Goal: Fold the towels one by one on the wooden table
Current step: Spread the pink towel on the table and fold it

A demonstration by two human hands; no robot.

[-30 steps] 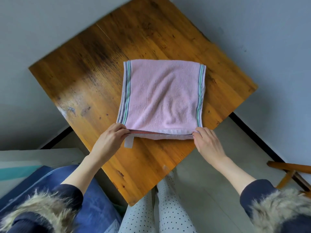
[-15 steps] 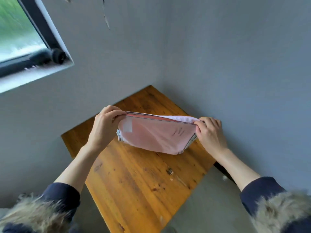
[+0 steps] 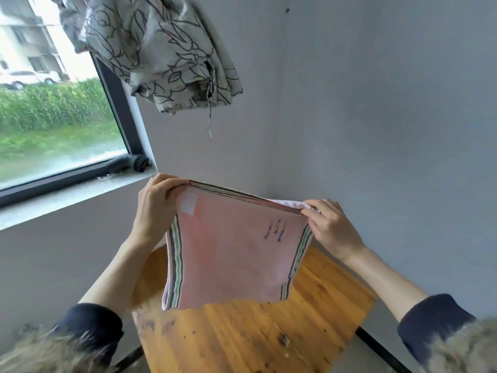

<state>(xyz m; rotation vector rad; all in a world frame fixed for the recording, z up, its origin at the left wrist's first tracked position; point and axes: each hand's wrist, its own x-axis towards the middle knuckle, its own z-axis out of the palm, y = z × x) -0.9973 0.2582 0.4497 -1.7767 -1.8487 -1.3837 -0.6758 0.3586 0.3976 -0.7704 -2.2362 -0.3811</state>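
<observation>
Towel [image 3: 231, 254] held above table [image 3: 242, 340] | left hand [image 3: 156, 208], right hand [image 3: 332, 228] pinch corners

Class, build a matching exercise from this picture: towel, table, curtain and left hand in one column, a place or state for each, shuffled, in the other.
1. towel
2. table
3. curtain
4. left hand

a. bunched up by the window
b. pinches the towel's upper left corner
c. hangs in the air, folded
d. below the towel, wooden

Pairs: 1-c, 2-d, 3-a, 4-b
</observation>
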